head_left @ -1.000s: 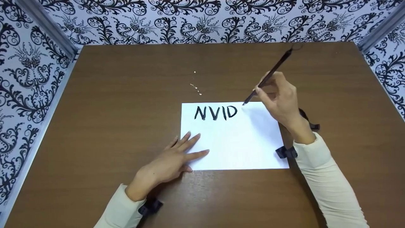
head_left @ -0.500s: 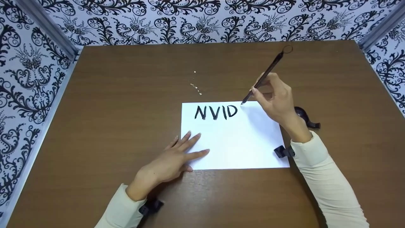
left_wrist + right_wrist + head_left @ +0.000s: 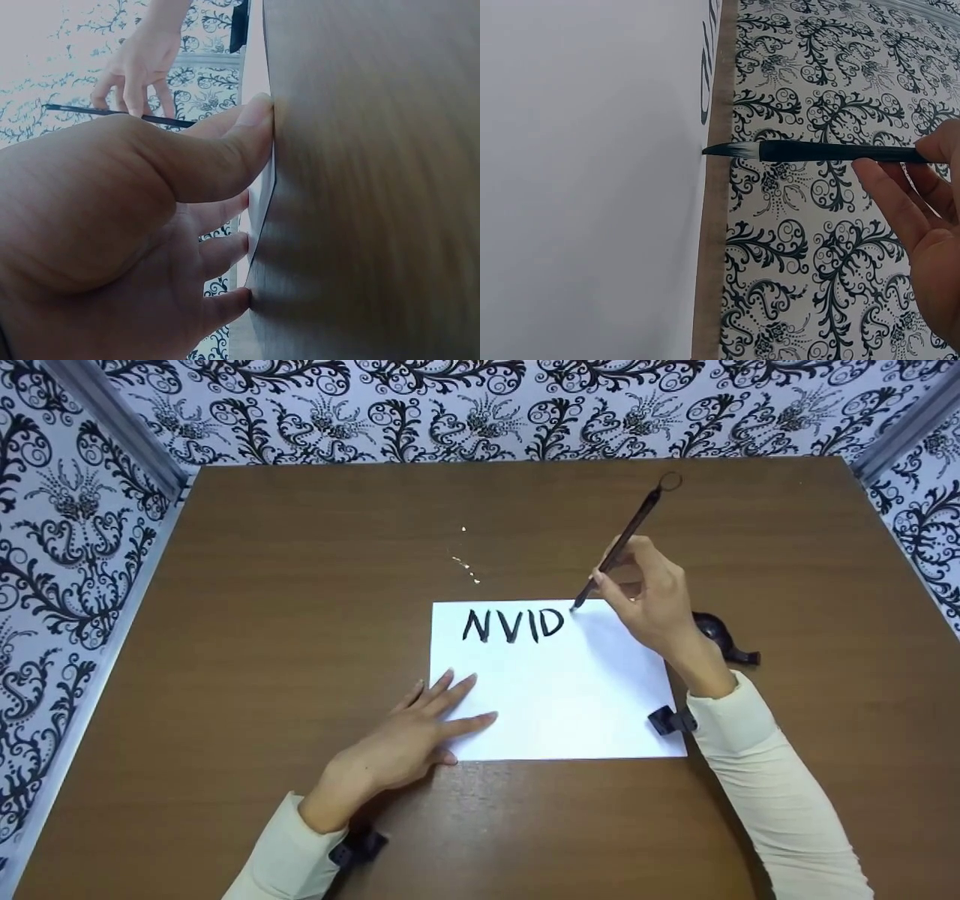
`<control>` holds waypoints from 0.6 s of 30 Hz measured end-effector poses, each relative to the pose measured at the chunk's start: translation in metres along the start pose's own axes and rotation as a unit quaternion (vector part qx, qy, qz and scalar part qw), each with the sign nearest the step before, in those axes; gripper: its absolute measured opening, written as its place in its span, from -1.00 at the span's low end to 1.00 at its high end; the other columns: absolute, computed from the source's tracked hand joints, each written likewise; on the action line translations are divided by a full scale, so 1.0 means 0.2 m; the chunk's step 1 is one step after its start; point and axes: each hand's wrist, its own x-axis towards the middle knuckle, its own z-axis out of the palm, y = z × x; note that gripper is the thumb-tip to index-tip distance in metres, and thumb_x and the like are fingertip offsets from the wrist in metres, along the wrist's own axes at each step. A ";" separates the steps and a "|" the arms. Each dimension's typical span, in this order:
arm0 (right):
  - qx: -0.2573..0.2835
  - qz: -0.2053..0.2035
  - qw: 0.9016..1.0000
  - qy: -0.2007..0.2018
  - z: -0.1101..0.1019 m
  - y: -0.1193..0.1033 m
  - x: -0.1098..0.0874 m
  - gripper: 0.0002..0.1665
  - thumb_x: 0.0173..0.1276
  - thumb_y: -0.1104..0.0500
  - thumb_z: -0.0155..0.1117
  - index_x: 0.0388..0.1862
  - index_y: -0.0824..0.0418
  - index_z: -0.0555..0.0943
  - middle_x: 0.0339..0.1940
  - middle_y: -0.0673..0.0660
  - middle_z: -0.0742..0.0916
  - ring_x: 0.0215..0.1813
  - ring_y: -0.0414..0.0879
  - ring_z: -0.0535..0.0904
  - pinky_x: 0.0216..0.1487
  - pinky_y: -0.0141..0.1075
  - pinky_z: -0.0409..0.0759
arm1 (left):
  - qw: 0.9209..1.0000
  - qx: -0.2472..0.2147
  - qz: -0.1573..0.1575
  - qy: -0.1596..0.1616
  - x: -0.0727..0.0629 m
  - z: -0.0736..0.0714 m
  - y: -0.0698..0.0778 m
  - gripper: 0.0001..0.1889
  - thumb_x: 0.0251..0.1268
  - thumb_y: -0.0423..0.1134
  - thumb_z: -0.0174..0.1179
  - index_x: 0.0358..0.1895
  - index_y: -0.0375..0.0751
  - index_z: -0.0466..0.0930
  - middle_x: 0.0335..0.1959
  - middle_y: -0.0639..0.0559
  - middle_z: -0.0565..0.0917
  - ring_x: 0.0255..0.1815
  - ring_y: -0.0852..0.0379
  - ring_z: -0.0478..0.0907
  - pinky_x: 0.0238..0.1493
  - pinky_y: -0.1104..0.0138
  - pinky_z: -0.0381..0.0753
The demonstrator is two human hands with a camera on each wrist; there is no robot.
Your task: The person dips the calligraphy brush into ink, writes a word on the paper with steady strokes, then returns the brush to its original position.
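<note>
A white sheet of paper [image 3: 562, 697] lies on the brown table, with the black brushed letters NVID [image 3: 513, 626] along its top. My right hand [image 3: 652, 592] pinches a dark calligraphy brush [image 3: 628, 531] by its handle, tilted up to the right, a thin loop at its top end. In the right wrist view the brush's bristles [image 3: 731, 149] are black at the tip and white near the handle; the tip meets the paper just beyond the D. Fingers spread, my left hand [image 3: 409, 739] rests on the paper's lower left edge; its thumb [image 3: 251, 127] touches that edge.
A dark, glossy object with a short spout-like end [image 3: 724, 639] stands right of the paper, partly hidden behind the right wrist. Small pale flecks [image 3: 466, 566] lie on the table [image 3: 262, 622] above the paper. Patterned black-and-white panels [image 3: 480, 412] border the table.
My right hand and the brush have shifted slightly left, and the brush tip has come down to the paper right of the D. The left hand stays in place.
</note>
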 end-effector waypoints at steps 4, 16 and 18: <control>-0.001 0.010 1.000 -0.009 0.00 0.00 0.00 -0.68 0.23 0.42 0.28 -0.06 0.29 0.46 -0.27 0.13 0.66 -0.25 -0.05 0.69 -0.31 -0.54 0.58 | 1.000 0.000 -0.002 -0.001 0.00 0.00 0.00 -0.38 0.31 -0.19 0.17 0.44 0.10 0.25 0.54 -0.15 -0.09 0.51 -0.21 -0.22 0.38 -0.17 -0.15; -0.006 0.006 0.999 -0.034 -0.01 0.01 0.00 -0.70 0.26 0.41 0.24 -0.04 0.32 0.44 -0.27 0.14 0.67 -0.23 -0.05 0.68 -0.29 -0.54 0.57 | 1.000 0.001 0.004 0.010 0.00 0.01 0.00 -0.36 0.28 -0.23 0.21 0.43 0.07 0.27 0.53 -0.18 -0.06 0.50 -0.23 -0.19 0.36 -0.20 -0.13; -0.013 0.003 0.999 -0.040 -0.01 0.01 0.00 -0.70 0.26 0.41 0.24 -0.04 0.32 0.44 -0.27 0.14 0.66 -0.23 -0.05 0.69 -0.29 -0.55 0.57 | 1.000 -0.001 0.004 0.011 0.00 0.01 0.00 -0.36 0.27 -0.23 0.21 0.43 0.07 0.28 0.53 -0.17 -0.06 0.50 -0.23 -0.19 0.36 -0.19 -0.13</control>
